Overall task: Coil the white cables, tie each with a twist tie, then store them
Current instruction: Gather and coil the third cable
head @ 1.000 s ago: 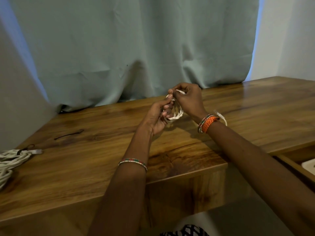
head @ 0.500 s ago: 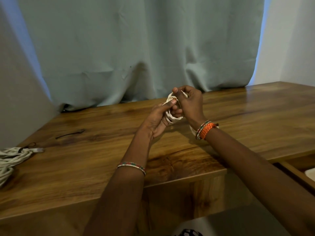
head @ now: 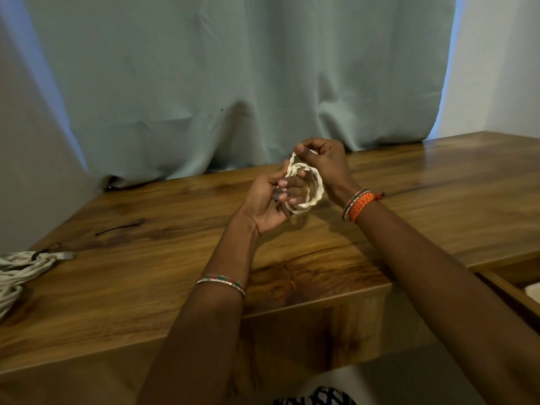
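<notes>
Both hands are gripping one small coil of white cable [head: 306, 185] above the middle of the desk [head: 409, 217]: the left hand [head: 270, 200] is curling its fingers through the loop, while the right hand [head: 327, 162] is pinching the top. One more bundle of white cables [head: 20, 270] is lying at the desk's left edge, a dark tie around it. One loose twist tie [head: 119, 228] is lying near it. A curtain [head: 233, 83] is hanging behind.

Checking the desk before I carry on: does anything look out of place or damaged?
Nothing looks damaged. Both hands, left hand and right hand, hold a tidy white cable coil. A dark twist tie lies loose on the table, and the drawer at right stands open.
</notes>
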